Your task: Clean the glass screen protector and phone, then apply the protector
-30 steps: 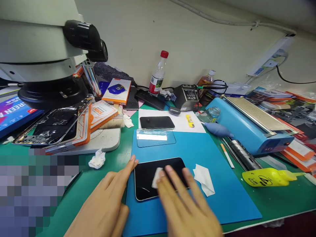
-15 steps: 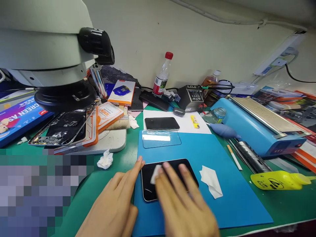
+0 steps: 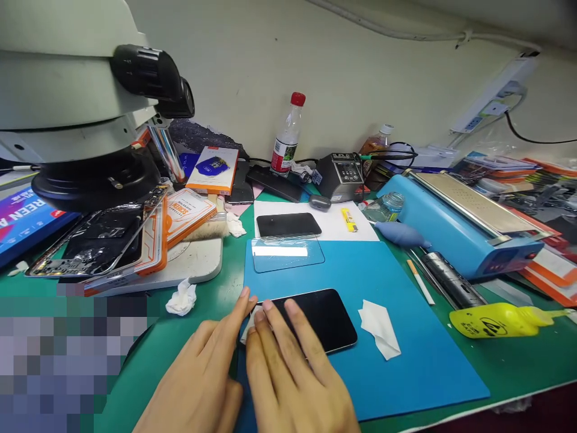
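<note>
A black-screened phone (image 3: pixel 327 319) lies face up on a blue mat (image 3: pixel 433 373). Under the fingertips of my right hand (image 3: pixel 295 379) a small white wipe (image 3: pixel 247 328) is pressed flat against the screen's left end. My left hand (image 3: pixel 196 373) rests at the phone's left edge, index finger stretched out and the other fingers partly bent, holding nothing. To the right of the phone lies a second white wipe (image 3: pixel 381 329). Behind it are a clear glass sheet (image 3: pixel 288 261) with a bright reflection and another dark phone (image 3: pixel 288 225) on white paper.
A microscope (image 3: pixel 90 108) overhangs the left side, above opened phone parts and boxes. On the right stand a blue machine (image 3: pixel 469 240), a yellow squeeze bottle (image 3: pixel 496 322), a cigarette (image 3: pixel 420 281) and a blue air blower (image 3: pixel 401 234). A crumpled tissue (image 3: pixel 181 297) lies left.
My right hand has slid the wipe leftward across the screen to the phone's left end. My left hand stays at the phone's edge. The whole view has shifted slightly.
</note>
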